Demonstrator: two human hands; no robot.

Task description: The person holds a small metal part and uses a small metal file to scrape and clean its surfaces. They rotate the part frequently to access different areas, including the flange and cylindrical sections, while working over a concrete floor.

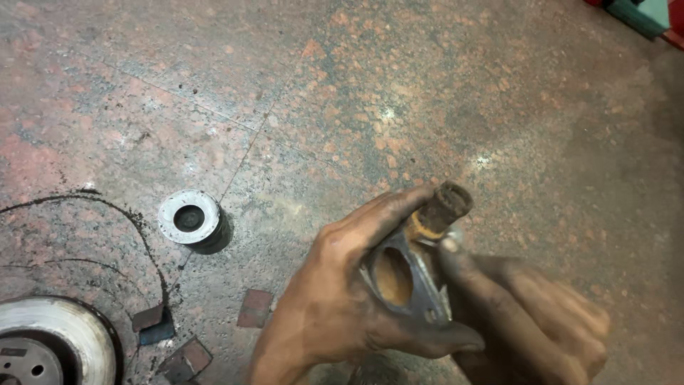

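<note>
My left hand (335, 299) grips a greasy metal part (410, 274) with a flat plate, an oval hole and a rusty splined shaft (445, 207) sticking up from it. The thumb lies under the plate and the fingers wrap along the shaft. My right hand (531, 314), blurred, is at the right side of the part, its fingertips touching the plate just below the shaft. Whether it holds anything small is unclear. Both hands are dark with grease and hover above a speckled reddish stone floor (399, 93).
A short steel ring or bushing (191, 219) stands on the floor to the left. A brake disc (53, 346) lies at the bottom left corner, with several small dark pads (253, 308) beside it. A dark grease arc marks the floor. Coloured boxes (645, 14) sit top right.
</note>
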